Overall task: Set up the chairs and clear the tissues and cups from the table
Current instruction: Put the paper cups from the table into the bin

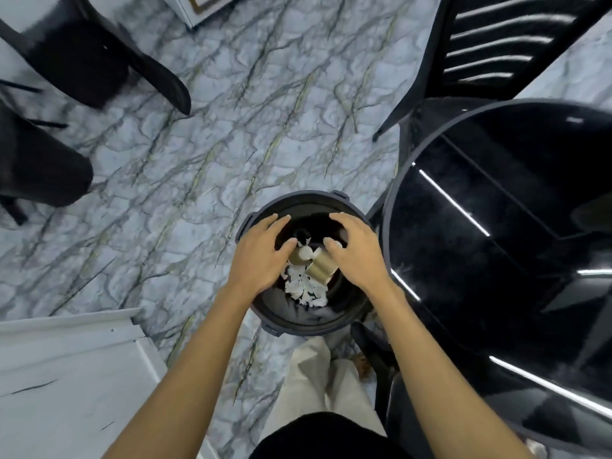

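Observation:
A round black bin [331,327] stands on the marble floor just left of the black glossy round table [496,193]. Inside the bin lie crumpled white tissues [303,288] and gold paper cups [319,268]. My left hand [261,256] and my right hand [356,253] hover over the bin's mouth, fingers spread, with the cups and tissues just below them. Whether any fingertip still touches a cup is unclear. A black slatted chair [490,48] stands behind the table at the upper right.
Two more black chairs [82,58] stand at the upper left and another chair [36,167] at the left edge. A white cabinet or ledge [66,376] fills the lower left. My light trousers [314,385] show below the bin.

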`<act>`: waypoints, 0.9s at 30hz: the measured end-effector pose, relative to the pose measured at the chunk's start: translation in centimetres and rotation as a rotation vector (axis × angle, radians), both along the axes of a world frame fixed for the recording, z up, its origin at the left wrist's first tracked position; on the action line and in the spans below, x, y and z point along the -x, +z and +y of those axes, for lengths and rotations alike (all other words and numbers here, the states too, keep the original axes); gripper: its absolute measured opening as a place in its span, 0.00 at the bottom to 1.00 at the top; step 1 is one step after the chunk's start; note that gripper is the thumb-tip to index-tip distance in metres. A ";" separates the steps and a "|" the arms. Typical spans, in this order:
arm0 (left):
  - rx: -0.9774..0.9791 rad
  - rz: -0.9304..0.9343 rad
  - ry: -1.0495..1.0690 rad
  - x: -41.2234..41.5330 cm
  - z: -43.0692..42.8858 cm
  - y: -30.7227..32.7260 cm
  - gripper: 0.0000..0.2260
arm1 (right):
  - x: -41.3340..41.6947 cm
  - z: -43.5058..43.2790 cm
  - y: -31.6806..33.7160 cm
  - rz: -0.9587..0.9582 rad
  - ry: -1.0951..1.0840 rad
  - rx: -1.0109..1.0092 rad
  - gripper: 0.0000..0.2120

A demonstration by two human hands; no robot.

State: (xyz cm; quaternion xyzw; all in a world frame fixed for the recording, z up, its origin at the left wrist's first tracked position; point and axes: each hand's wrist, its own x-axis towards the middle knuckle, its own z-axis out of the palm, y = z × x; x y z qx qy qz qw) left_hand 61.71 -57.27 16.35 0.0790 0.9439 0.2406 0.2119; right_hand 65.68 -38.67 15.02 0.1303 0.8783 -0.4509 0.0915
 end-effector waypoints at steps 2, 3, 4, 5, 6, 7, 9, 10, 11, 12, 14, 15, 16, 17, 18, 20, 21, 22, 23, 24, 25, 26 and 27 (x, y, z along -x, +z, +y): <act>-0.025 0.030 -0.030 0.1 1.8 1.5 0.23 | -0.8 1.5 2.2 0.051 -0.044 -0.008 0.22; -0.038 0.043 -0.053 0.0 2.8 2.2 0.23 | -1.3 2.5 3.1 0.077 -0.071 -0.016 0.21; -0.052 0.058 -0.082 0.0 3.9 2.9 0.23 | -1.9 3.5 3.9 0.099 -0.099 -0.025 0.21; -0.062 0.076 -0.116 -0.1 5.2 3.4 0.23 | -2.7 4.6 4.6 0.112 -0.132 -0.030 0.20; -0.070 0.094 -0.148 -0.3 6.4 3.9 0.23 | -3.6 5.7 5.2 0.120 -0.168 -0.030 0.20; -0.076 0.109 -0.178 -0.6 7.8 4.4 0.23 | -4.5 6.9 5.6 0.127 -0.205 -0.030 0.20; -0.096 0.131 -0.232 -1.3 10.5 5.1 0.23 | -6.5 9.2 6.3 0.129 -0.272 -0.038 0.20; -0.111 0.134 -0.262 -1.7 11.9 5.3 0.23 | -7.5 10.4 6.4 0.128 -0.306 -0.044 0.20; -0.126 0.135 -0.297 -2.1 13.3 5.4 0.23 | -8.5 11.5 6.5 0.124 -0.340 -0.050 0.20; -0.139 0.134 -0.338 -2.5 14.7 5.5 0.24 | -9.5 12.6 6.6 0.122 -0.374 -0.057 0.20; -0.150 0.133 -0.428 -3.1 17.6 5.4 0.24 | -11.4 14.8 6.6 0.119 -0.442 -0.073 0.20; -0.150 0.135 -0.469 -3.3 19.1 5.3 0.24 | -12.3 15.9 6.5 0.116 -0.477 -0.078 0.20; -0.151 0.138 -0.506 -3.6 20.5 5.0 0.25 | -13.1 16.9 6.4 0.111 -0.512 -0.080 0.20; -0.154 0.144 -0.541 -3.7 21.9 4.8 0.25 | -13.8 17.9 6.3 0.107 -0.546 -0.082 0.20; -0.157 0.150 -0.573 -3.7 23.3 4.4 0.25 | -14.4 18.8 6.2 0.102 -0.578 -0.084 0.20; -0.154 0.162 -0.633 -3.6 26.2 3.8 0.25 | -15.3 20.7 5.9 0.098 -0.634 -0.094 0.20; -0.150 0.170 -0.663 -3.4 27.6 3.4 0.25 | -15.6 21.7 5.8 0.100 -0.663 -0.097 0.20; -0.148 0.176 -0.687 -3.1 29.0 3.1 0.25 | -15.8 22.7 5.8 0.103 -0.691 -0.099 0.20; -0.148 0.182 -0.708 -2.8 30.3 2.8 0.25 | -15.9 23.6 5.7 0.107 -0.716 -0.103 0.20; -0.148 0.191 -0.727 -2.5 31.7 2.5 0.25 | -15.9 24.6 5.6 0.113 -0.741 -0.110 0.20; -0.147 0.204 -0.745 -2.1 32.9 2.1 0.25 | -15.8 25.6 5.4 0.120 -0.767 -0.117 0.20; -0.145 0.216 -0.758 -1.8 34.1 1.7 0.25 | -15.7 26.6 5.3 0.131 -0.794 -0.123 0.20; -0.145 0.226 -0.767 -1.4 35.3 1.3 0.25 | -15.5 27.6 5.2 0.149 -0.822 -0.130 0.21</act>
